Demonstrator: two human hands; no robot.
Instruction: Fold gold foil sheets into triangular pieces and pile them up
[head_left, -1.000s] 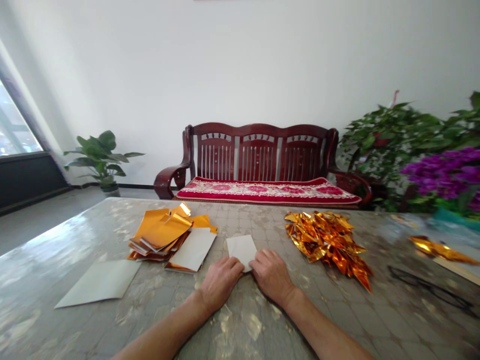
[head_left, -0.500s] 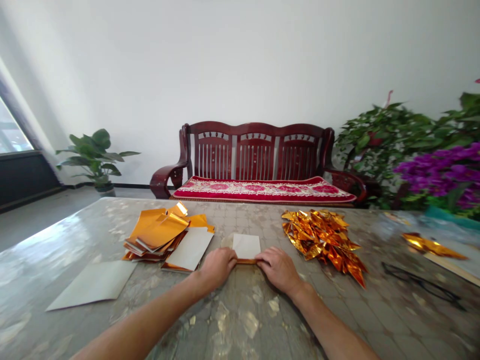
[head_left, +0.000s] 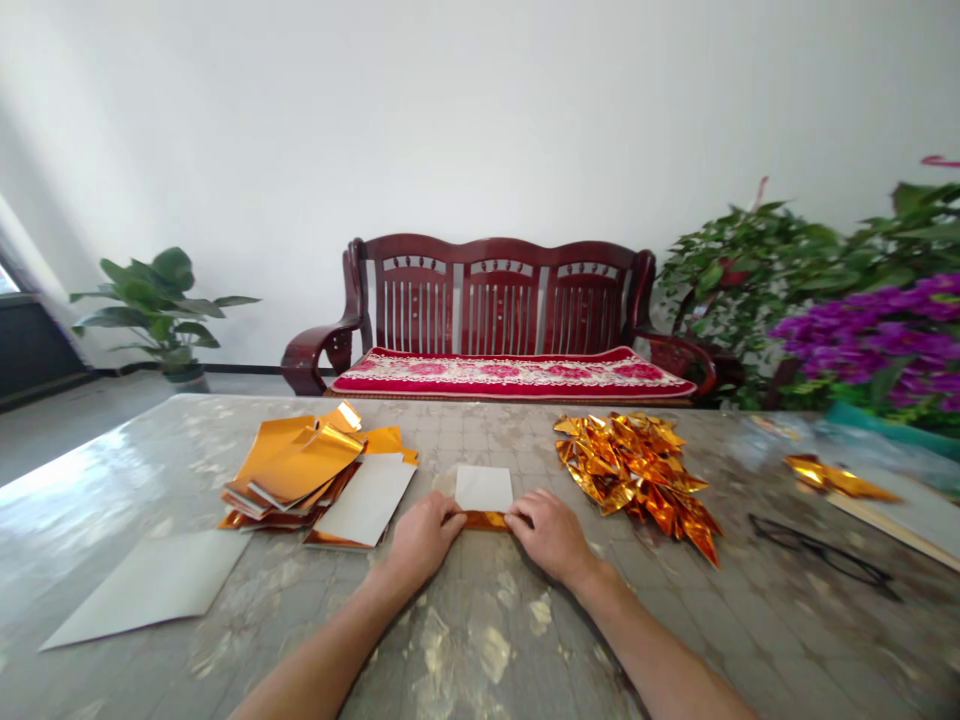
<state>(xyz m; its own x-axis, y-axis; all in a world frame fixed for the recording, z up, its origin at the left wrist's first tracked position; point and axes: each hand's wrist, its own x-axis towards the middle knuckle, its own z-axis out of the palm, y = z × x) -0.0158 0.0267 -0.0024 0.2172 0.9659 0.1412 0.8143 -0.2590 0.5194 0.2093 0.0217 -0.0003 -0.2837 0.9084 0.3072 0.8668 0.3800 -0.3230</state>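
Note:
A small sheet of gold foil paper (head_left: pixel 484 488) lies on the table in front of me, white side up, with its near edge folded over into a gold strip. My left hand (head_left: pixel 426 532) pinches the left end of that fold. At the right end my right hand (head_left: pixel 546 530) pinches it the same way, fingers curled. Left of my hands is a loose pile of gold foil paper sheets (head_left: pixel 300 460), some showing white backs. To the right sits a heap of folded gold foil pieces (head_left: pixel 637 470) with pointed ends.
A pale sheet (head_left: pixel 154 585) lies at the table's left. Black eyeglasses (head_left: pixel 821 555) and another folded gold piece (head_left: pixel 840 478) are at the right, near purple flowers (head_left: pixel 877 335). Behind the patterned table (head_left: pixel 480 640) stands a dark red wooden bench (head_left: pixel 499 300).
The gold strip along the sheet's near edge shows wider now, with both hands still at its ends. The whole view has shifted slightly.

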